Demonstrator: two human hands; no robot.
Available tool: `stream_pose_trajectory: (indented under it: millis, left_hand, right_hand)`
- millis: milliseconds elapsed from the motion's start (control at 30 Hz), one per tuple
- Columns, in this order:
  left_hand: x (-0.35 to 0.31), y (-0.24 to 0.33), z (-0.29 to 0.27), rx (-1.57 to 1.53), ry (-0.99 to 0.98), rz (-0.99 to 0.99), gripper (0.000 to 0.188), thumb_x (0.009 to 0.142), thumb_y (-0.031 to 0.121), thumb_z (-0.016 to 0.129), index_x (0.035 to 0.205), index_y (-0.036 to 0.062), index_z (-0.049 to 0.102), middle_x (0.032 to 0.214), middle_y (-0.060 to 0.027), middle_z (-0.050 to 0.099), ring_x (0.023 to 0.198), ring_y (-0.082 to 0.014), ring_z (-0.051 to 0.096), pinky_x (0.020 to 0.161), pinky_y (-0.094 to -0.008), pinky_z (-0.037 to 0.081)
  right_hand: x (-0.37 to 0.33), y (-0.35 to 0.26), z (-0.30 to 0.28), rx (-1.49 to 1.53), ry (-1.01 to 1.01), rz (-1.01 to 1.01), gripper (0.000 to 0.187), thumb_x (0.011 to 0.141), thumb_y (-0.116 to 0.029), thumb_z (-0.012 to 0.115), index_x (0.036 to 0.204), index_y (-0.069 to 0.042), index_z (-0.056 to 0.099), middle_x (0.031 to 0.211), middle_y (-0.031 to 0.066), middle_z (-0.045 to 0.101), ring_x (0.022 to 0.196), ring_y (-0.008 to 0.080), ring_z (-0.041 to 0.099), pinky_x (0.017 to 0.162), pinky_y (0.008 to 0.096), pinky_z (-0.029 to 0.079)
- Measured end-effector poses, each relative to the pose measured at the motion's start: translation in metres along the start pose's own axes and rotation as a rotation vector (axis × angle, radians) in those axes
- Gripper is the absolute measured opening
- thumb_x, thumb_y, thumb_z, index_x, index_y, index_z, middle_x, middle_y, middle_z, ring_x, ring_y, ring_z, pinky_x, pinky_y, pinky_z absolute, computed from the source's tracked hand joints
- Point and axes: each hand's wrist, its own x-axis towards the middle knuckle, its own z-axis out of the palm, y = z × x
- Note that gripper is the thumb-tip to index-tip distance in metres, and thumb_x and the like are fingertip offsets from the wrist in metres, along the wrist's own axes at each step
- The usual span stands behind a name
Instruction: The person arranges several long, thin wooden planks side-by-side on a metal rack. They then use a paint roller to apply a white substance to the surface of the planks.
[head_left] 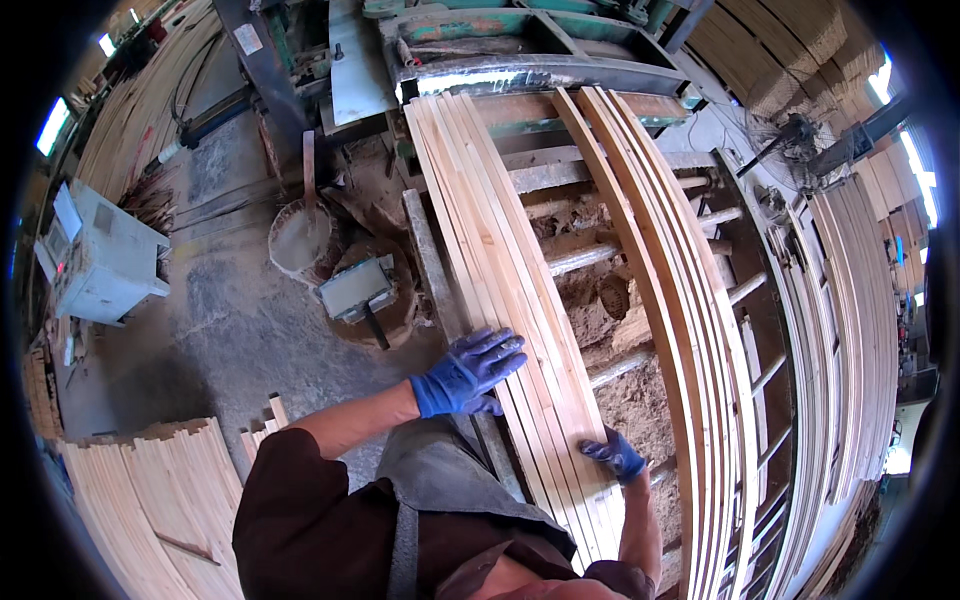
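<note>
A person in a dark brown shirt and grey apron is leaning over a bundle of long, pale wooden strips [510, 290] that is lying side by side on a roller conveyor [640, 250], running away from the person toward a green machine. The left hand [466, 372], in a blue glove, is resting flat on the near left edge of the bundle, fingers spread open and laid across the strips. The right hand [615, 455], also in a blue glove, is pressing against the bundle's right edge lower down, fingers curled around the side of the outermost strip. Just right of the bundle, sawdust is piling up beneath the bare rollers, and beyond that a second set of strips [680, 300] is standing on edge along the conveyor. At lower left, a stack of finished strips [150, 500] is sitting on the grey concrete floor. Farther left, a grey control box [100, 255] is standing. At the far end, the green machine [520, 45] is spanning the conveyor.
</note>
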Motion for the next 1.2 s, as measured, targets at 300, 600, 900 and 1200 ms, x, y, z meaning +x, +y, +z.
stream_pose_trajectory:
  millis: [300, 600, 900, 1200]
  left_hand:
    - [-0.036, -0.015, -0.053, 0.037, 0.171, -0.29, 0.07, 0.086, 0.05, 0.065, 0.139, 0.0063, 0.048, 0.138, -0.0224, 0.05, 0.128, -0.0384, 0.049, 0.108, -0.0487, 0.039]
    - [-0.089, -0.086, -0.057, -0.186, 0.411, -0.664, 0.054, 0.085, 0.018, 0.074, 0.131, 0.0017, 0.053, 0.126, -0.0175, 0.06, 0.113, -0.0308, 0.061, 0.096, -0.0387, 0.05]
    - [0.01, -0.265, -0.082, -0.394, 0.588, -0.825, 0.035, 0.098, 0.033, 0.058, 0.109, 0.001, 0.065, 0.116, -0.0085, 0.066, 0.111, -0.0154, 0.059, 0.098, -0.0314, 0.045]
    - [0.09, -0.397, -0.043, -1.114, 0.557, -1.316, 0.087, 0.074, 0.057, 0.078, 0.131, -0.005, 0.055, 0.135, -0.019, 0.056, 0.123, -0.0269, 0.053, 0.1, -0.0381, 0.043]
  right_hand:
    - [-0.004, -0.007, -0.041, -0.245, -0.006, 0.001, 0.047, 0.089, -0.019, 0.071, 0.126, 0.005, 0.055, 0.103, 0.0095, 0.07, 0.09, 0.014, 0.066, 0.077, 0.0262, 0.057]
    - [-0.015, -0.009, -0.076, -0.306, 0.329, -0.006, 0.05, 0.086, -0.023, 0.074, 0.128, 0.0, 0.056, 0.105, 0.0079, 0.068, 0.088, 0.0164, 0.064, 0.083, 0.0283, 0.052]
    - [0.04, -0.123, 0.084, -0.79, 0.459, -0.417, 0.069, 0.084, -0.04, 0.075, 0.132, 0.003, 0.051, 0.116, 0.0232, 0.065, 0.104, 0.0328, 0.067, 0.085, 0.0389, 0.055]
    - [0.212, -0.176, 0.081, -0.113, -0.043, -0.071, 0.048, 0.089, -0.037, 0.072, 0.12, -0.001, 0.065, 0.108, 0.0126, 0.07, 0.099, 0.0202, 0.067, 0.084, 0.0332, 0.053]
